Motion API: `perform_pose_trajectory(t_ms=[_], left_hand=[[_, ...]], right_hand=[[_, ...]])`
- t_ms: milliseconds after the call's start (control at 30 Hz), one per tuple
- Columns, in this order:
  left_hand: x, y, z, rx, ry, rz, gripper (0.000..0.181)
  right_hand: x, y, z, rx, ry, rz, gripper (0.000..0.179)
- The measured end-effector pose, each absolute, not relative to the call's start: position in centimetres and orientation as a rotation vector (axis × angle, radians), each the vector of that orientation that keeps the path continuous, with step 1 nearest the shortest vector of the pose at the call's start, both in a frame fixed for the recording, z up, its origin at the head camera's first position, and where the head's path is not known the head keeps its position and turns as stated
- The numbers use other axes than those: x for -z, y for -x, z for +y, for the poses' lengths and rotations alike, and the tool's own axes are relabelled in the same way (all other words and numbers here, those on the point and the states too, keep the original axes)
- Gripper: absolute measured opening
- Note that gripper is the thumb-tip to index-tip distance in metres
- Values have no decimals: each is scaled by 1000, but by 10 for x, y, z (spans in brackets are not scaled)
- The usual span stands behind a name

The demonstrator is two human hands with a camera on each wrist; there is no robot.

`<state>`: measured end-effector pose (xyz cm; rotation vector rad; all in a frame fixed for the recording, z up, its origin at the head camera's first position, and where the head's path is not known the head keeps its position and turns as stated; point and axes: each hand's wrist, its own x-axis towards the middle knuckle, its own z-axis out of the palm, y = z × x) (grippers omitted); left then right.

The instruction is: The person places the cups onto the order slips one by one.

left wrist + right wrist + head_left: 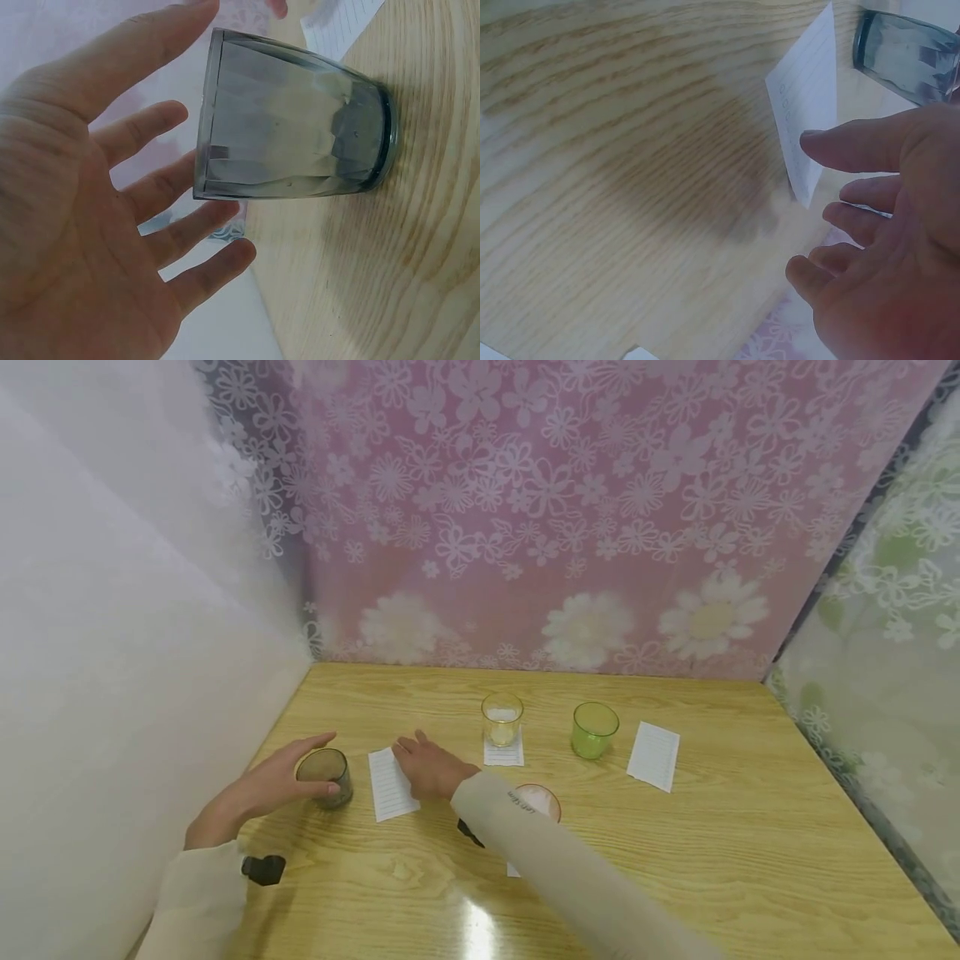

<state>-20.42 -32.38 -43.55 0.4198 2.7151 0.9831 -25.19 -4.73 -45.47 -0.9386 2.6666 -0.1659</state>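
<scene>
A smoky grey glass (337, 773) stands upright at the left of the wooden table. My left hand (273, 781) is around its upper part, thumb on the near side and fingers spread. In the left wrist view, the glass (292, 120) has its rim close to the thumb and fingers, which are not curled round it. To its right lies a lined paper slip (388, 797). My right hand (431, 768) is over this slip's right edge, fingers loosely bent; in the right wrist view the thumb overlaps the paper (808, 90).
A yellow glass (502, 706) stands on a lined slip (504, 758). Farther right are a green glass (595, 733) and another slip (655, 756). My right sleeve (555, 860) partly hides a red-rimmed glass (542, 797). Flowered fabric (525, 527) borders the table's back.
</scene>
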Motion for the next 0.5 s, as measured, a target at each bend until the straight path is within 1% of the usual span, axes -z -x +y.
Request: perform_pose_trajectory(t_ms=[300, 500], left_hand=[[440, 203, -328, -1041, -402, 2672, 93], [441, 201, -329, -1037, -390, 2668, 97]], right_hand=[[460, 249, -49, 128, 940, 2655, 72], [464, 251, -48, 62, 969, 2662, 68]])
